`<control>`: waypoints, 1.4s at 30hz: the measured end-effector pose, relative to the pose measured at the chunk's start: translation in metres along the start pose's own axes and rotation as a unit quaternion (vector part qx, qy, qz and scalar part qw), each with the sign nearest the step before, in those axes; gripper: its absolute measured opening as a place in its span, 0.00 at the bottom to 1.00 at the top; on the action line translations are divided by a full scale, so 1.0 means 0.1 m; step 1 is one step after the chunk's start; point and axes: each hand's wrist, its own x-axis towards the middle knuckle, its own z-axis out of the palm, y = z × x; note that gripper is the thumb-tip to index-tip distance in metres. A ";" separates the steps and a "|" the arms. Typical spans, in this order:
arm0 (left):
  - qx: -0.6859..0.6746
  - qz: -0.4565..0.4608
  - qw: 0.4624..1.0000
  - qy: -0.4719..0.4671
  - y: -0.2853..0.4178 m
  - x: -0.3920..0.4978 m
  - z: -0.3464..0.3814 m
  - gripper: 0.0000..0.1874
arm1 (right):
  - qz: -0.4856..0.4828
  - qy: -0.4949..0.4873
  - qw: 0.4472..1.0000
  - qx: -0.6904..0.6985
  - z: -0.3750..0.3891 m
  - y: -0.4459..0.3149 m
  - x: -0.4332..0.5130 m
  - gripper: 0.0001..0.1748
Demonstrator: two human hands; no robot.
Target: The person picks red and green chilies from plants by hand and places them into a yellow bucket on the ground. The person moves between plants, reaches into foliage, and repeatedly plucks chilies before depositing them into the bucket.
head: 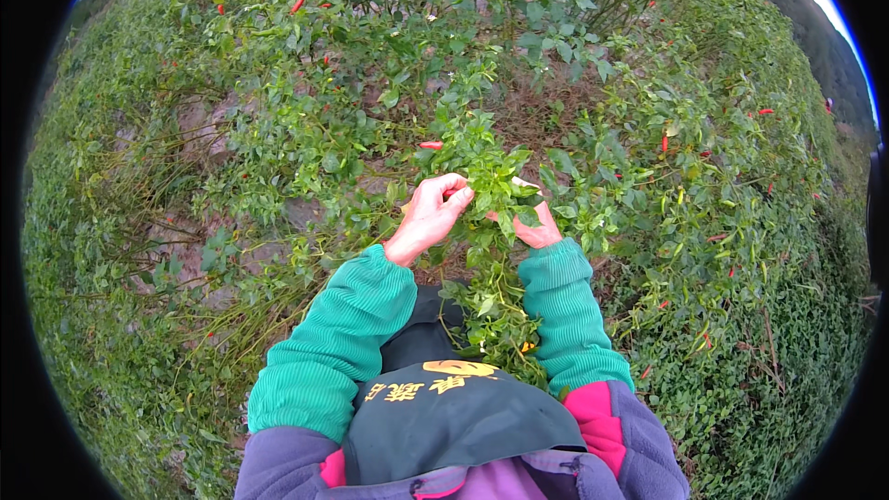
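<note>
A leafy green chili pepper plant (489, 173) stands directly in front of me, its stems running down against my dark apron (458, 423). My left hand (432, 212) is at the plant's left side, thumb and fingers closed on a red chili pepper (450, 192), of which only a small part shows. On the other side, my right hand (535, 219) reaches in among the leaves, which cover its fingertips; whether it grips a stem is hidden. Just above my left hand, another red chili pepper (431, 145) lies among the leaves.
Chili plants surround me, with red peppers at the upper left (297, 5) and right (665, 143). Green peppers (722, 253) hang at the right. Bare-looking stems (243, 333) lean in from the left. Patches of ground (201, 125) show between plants. Dense low growth (785, 361) covers the lower right.
</note>
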 end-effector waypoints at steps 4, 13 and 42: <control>-0.003 0.035 0.999 0.036 -0.02 0.01 0.14 0.09 | -0.231 -0.028 0.900 -0.367 0.01 0.03 0.00 0.18; -0.013 0.112 0.987 0.114 -0.09 -0.08 0.47 0.06 | -0.227 0.190 0.955 0.010 0.23 0.22 0.00 0.06; -0.275 -0.085 0.947 -0.143 0.42 0.07 0.02 0.08 | 0.033 0.035 0.999 -0.021 -0.09 -0.02 -0.28 0.22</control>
